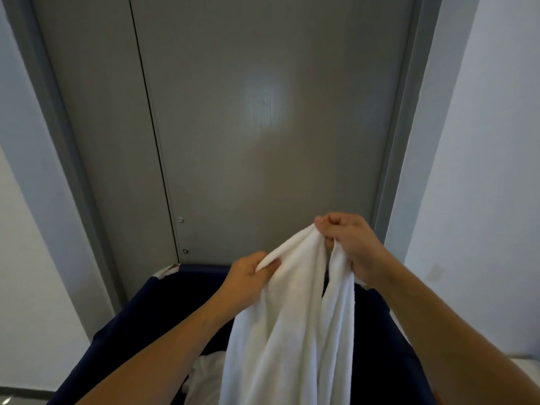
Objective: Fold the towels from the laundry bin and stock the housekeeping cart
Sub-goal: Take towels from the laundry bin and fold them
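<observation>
A person holds up a white towel (289, 311) with both bare hands. The right hand (347, 244) is the higher one. Its fingers and thumb curl tight and pinch the top edge of the towel. The left hand (248, 276) is lower and just beside it, on the other side of the cloth. It also grips the towel, with a fold of the edge squeezed between thumb and fingers. The towel is bunched between the two hands. From there it hangs down in long, soft folds below the hands, between the two arms.

Under the hands is a dark blue laundry bin (131, 311). The towel hangs down over the bin's open top. More white cloth (204, 372) lies inside the bin, below the left arm.

Behind the hands stands a big grey door (263, 127) with a grey frame. White walls (482, 171) are on both sides of it.
</observation>
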